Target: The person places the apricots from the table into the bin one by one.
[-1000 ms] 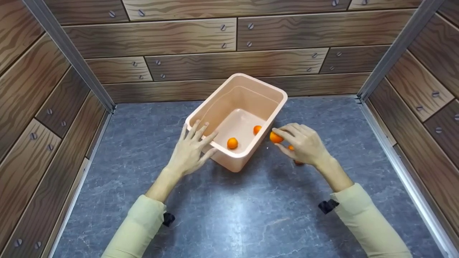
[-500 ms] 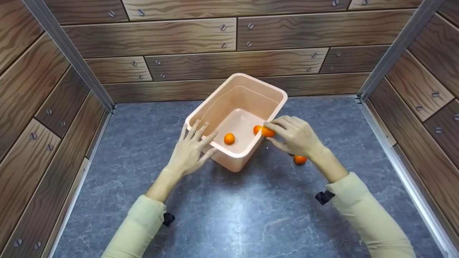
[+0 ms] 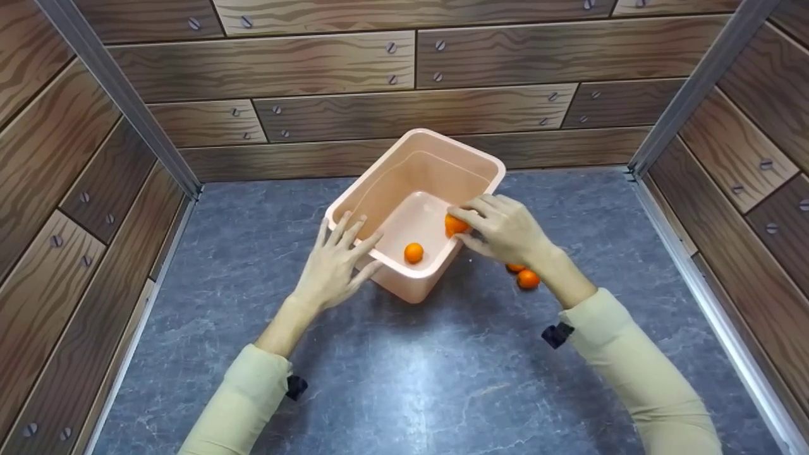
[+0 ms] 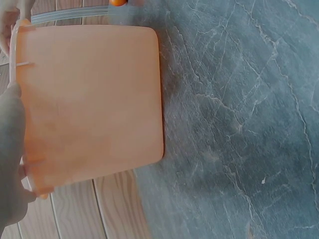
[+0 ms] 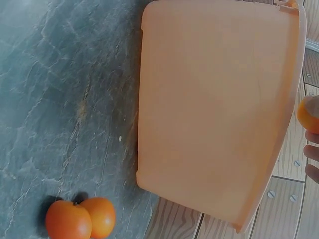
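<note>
The right hand has moved over the rim of the pink bin in the last second, and its fingers pinch a small orange above the inside of the bin. So this orange is almost in. The left hand rests with relaxed fingers on the near left rim. One orange lies inside, below the fingers. Two oranges wait on the grey surface, behind the right hand.

Smooth, faintly glossy peach plastic bin, matt grey marble-veined counter, wood-grain wall panels studded with metal screws, dull metal corner rails, shiny-skinned oranges
</note>
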Demonstrator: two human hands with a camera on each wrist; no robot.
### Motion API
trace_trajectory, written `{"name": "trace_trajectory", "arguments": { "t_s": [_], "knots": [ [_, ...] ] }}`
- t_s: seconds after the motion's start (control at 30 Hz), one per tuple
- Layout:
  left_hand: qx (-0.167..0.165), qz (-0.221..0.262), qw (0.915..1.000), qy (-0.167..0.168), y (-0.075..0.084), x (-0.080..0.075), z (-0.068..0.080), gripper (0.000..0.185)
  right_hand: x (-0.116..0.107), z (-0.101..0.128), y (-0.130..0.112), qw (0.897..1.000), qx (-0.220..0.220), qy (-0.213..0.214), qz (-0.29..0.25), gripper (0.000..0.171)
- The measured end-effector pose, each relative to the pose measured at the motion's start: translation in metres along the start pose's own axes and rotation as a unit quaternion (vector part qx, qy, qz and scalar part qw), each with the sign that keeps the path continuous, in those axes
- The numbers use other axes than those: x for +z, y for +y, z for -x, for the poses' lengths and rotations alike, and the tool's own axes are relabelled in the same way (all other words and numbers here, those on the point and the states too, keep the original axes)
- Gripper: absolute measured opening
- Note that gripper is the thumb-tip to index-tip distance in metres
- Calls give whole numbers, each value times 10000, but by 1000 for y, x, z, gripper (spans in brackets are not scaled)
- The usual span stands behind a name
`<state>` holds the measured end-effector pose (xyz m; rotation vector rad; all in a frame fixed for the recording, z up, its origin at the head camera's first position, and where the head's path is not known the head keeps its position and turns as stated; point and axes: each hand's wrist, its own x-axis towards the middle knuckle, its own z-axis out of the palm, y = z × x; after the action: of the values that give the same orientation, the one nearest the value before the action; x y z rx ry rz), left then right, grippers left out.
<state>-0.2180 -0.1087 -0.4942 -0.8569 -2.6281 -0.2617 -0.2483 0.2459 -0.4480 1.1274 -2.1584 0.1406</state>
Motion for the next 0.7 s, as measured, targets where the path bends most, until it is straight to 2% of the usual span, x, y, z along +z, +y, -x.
{"name": "trace_trajectory", "arguments": {
  "t_s": [0.27,0.7],
  "knots": [
    [9,16,10000,4,0,0,-1,57,9,-10,0,9999,5,-160,-55,39],
    [30,27,10000,8,0,-1,0,57,20,-27,-2,9985,168,-508,-114,45]
  ]
}}
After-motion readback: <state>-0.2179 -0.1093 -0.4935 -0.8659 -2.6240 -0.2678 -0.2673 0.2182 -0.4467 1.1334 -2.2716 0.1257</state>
